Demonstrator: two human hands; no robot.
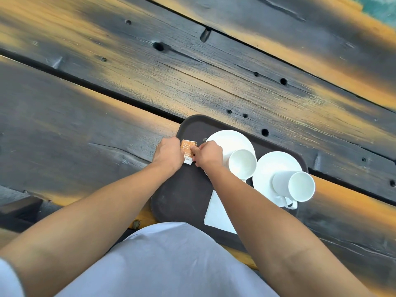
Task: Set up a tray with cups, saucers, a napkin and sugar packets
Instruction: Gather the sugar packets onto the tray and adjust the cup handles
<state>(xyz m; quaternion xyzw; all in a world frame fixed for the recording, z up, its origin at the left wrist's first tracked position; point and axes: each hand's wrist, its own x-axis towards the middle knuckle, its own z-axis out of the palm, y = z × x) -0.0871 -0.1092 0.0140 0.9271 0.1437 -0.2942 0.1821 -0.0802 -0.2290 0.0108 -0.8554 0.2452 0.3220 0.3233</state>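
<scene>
A dark brown tray [182,196] lies on the wooden table in front of me. On it stand two white saucers, one at the far side [227,140] and one to the right [270,166], each with a white cup, the left cup [242,163] and the right cup [301,186]. A white napkin [216,213] lies near the tray's front edge, partly under my right forearm. My left hand [168,154] and my right hand [209,154] both pinch a small stack of orange and white sugar packets [187,151] at the tray's far left corner.
The table [192,71] is made of dark, scorched planks with gaps and knot holes. The tray sits at the table's near edge, close to my body. My light grey clothing [167,260] fills the bottom of the view.
</scene>
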